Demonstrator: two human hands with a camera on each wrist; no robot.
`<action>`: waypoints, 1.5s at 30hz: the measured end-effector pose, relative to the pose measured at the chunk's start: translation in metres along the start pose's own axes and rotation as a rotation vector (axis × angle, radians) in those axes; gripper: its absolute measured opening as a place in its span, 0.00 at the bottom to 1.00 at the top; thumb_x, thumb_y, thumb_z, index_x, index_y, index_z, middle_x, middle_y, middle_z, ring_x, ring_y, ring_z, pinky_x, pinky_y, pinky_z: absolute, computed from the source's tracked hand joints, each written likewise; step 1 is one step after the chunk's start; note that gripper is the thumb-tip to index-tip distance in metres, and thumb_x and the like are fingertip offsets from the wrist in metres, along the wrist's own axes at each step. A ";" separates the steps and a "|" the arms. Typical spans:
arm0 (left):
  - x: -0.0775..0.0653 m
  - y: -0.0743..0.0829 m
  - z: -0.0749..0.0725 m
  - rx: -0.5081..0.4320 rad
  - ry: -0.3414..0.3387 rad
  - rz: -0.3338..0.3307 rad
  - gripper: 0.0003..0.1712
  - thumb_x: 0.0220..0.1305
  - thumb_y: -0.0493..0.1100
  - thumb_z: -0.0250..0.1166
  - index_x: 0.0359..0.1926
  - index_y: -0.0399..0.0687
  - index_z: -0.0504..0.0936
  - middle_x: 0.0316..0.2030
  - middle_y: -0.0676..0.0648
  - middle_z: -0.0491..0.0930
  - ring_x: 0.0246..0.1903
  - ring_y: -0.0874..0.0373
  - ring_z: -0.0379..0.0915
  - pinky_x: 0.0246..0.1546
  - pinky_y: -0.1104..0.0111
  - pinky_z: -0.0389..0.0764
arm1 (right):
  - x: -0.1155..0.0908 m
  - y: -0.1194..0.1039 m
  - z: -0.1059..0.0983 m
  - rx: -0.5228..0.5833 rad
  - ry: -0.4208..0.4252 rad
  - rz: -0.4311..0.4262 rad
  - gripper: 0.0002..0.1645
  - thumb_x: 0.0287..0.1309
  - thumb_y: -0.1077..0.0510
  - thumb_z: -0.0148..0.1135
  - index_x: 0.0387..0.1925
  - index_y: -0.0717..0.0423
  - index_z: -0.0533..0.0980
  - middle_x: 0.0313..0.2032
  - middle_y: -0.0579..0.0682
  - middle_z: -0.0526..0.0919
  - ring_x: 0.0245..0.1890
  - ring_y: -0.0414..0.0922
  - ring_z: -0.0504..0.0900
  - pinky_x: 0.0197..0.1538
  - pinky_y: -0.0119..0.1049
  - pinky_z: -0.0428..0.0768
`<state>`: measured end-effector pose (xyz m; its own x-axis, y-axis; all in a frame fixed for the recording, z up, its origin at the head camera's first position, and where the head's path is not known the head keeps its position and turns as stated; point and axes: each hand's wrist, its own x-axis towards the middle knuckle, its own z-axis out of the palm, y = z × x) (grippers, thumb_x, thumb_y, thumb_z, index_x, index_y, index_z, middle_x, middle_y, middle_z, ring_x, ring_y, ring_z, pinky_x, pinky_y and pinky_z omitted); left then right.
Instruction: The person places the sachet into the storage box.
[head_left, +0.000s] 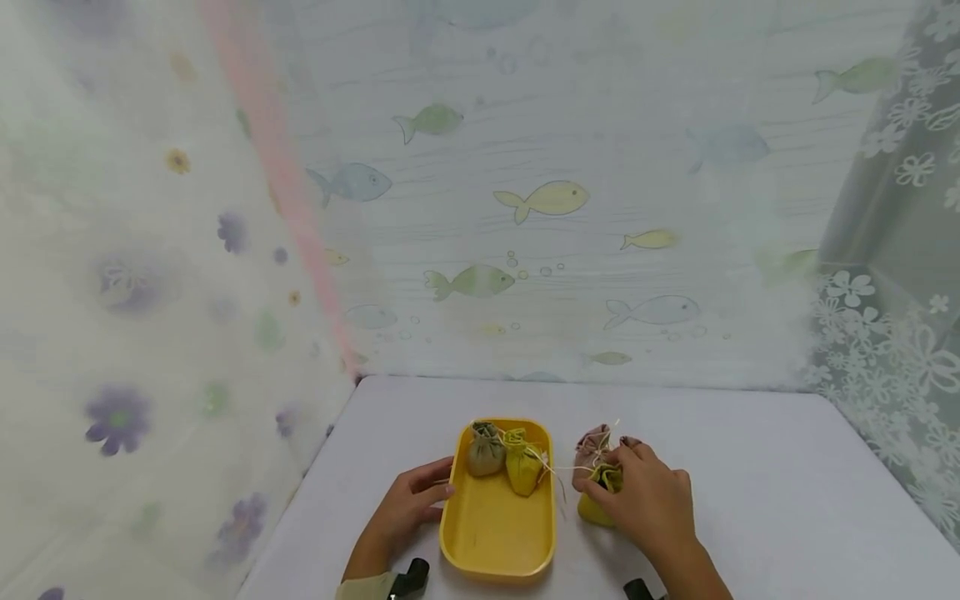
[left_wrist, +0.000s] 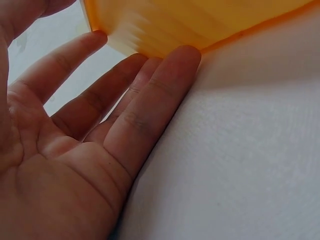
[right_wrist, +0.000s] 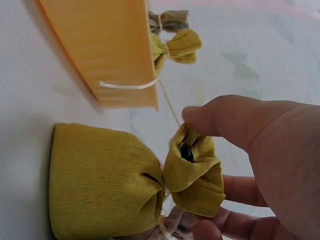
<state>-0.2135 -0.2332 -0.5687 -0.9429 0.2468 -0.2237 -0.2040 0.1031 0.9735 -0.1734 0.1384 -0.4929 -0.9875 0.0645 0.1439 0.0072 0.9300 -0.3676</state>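
A yellow tray (head_left: 495, 533) lies in the middle of the table in the head view. My left hand (head_left: 408, 504) is at its left side; in the left wrist view the extended fingers (left_wrist: 165, 90) touch the tray's outer wall (left_wrist: 200, 25). Right of the tray, my right hand (head_left: 652, 496) holds the gathered top of a mustard-yellow drawstring pouch (right_wrist: 100, 180), thumb on one side and fingers on the other. That pouch stands on the table. Just behind it is a pinkish pouch (head_left: 588, 454), partly covered by the hand.
Inside the tray's far end sit a grey-green pouch (head_left: 486, 454) and a yellow pouch (head_left: 522, 467). A pale cord (right_wrist: 127, 86) hangs over the tray's side in the right wrist view. White cloth covers the table (head_left: 780, 492); a fish-print curtain (head_left: 555, 250) hangs behind.
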 end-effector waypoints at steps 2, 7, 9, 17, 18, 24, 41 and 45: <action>-0.001 0.000 0.000 -0.003 -0.002 -0.005 0.37 0.67 0.54 0.71 0.73 0.54 0.73 0.71 0.41 0.73 0.59 0.52 0.81 0.51 0.59 0.88 | -0.001 0.001 -0.001 0.004 0.001 -0.005 0.33 0.50 0.30 0.72 0.48 0.48 0.83 0.62 0.63 0.80 0.56 0.62 0.82 0.49 0.66 0.75; -0.001 -0.001 -0.001 -0.010 -0.008 0.005 0.37 0.67 0.53 0.71 0.74 0.53 0.73 0.71 0.41 0.73 0.59 0.52 0.81 0.51 0.58 0.88 | 0.000 0.002 -0.003 0.025 -0.014 -0.002 0.26 0.49 0.44 0.70 0.49 0.50 0.82 0.56 0.59 0.83 0.46 0.55 0.83 0.46 0.62 0.74; 0.000 0.000 -0.001 -0.011 -0.010 0.011 0.36 0.67 0.53 0.71 0.73 0.54 0.73 0.71 0.42 0.73 0.60 0.51 0.81 0.51 0.58 0.88 | 0.001 0.002 -0.005 0.023 -0.032 0.007 0.28 0.48 0.44 0.70 0.50 0.51 0.81 0.53 0.58 0.83 0.43 0.52 0.82 0.45 0.62 0.74; 0.001 -0.001 -0.002 -0.004 -0.009 0.019 0.36 0.67 0.53 0.71 0.73 0.54 0.74 0.71 0.41 0.73 0.60 0.51 0.80 0.51 0.58 0.88 | -0.001 0.001 -0.008 -0.019 -0.071 0.044 0.33 0.48 0.37 0.71 0.51 0.52 0.79 0.51 0.58 0.83 0.44 0.54 0.83 0.47 0.65 0.74; 0.001 -0.001 -0.002 -0.003 -0.010 0.022 0.36 0.67 0.53 0.71 0.73 0.54 0.73 0.71 0.41 0.72 0.60 0.51 0.80 0.51 0.58 0.88 | -0.001 0.000 -0.008 -0.027 -0.071 0.047 0.34 0.48 0.36 0.71 0.51 0.52 0.79 0.50 0.57 0.83 0.43 0.54 0.84 0.47 0.65 0.74; 0.000 -0.003 -0.001 -0.011 -0.009 0.034 0.35 0.67 0.52 0.71 0.73 0.53 0.74 0.71 0.40 0.73 0.59 0.51 0.81 0.51 0.58 0.88 | -0.003 -0.002 -0.010 -0.050 -0.089 0.055 0.40 0.46 0.33 0.73 0.52 0.57 0.80 0.43 0.54 0.86 0.37 0.51 0.83 0.46 0.63 0.72; 0.001 -0.007 0.001 -0.011 0.000 0.041 0.34 0.67 0.52 0.71 0.72 0.55 0.75 0.70 0.42 0.74 0.59 0.50 0.81 0.50 0.58 0.88 | -0.006 -0.004 -0.009 0.044 -0.003 0.003 0.19 0.55 0.52 0.69 0.47 0.55 0.85 0.42 0.52 0.91 0.41 0.50 0.87 0.49 0.62 0.71; 0.001 -0.005 0.001 -0.006 -0.002 0.047 0.34 0.68 0.52 0.70 0.72 0.55 0.75 0.70 0.41 0.74 0.59 0.50 0.81 0.51 0.58 0.88 | -0.008 -0.004 -0.011 0.068 0.019 -0.022 0.16 0.56 0.53 0.69 0.46 0.54 0.86 0.40 0.49 0.91 0.40 0.49 0.87 0.48 0.61 0.72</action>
<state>-0.2128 -0.2328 -0.5735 -0.9508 0.2535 -0.1783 -0.1616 0.0854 0.9832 -0.1643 0.1383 -0.4823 -0.9842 0.0514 0.1695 -0.0260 0.9045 -0.4257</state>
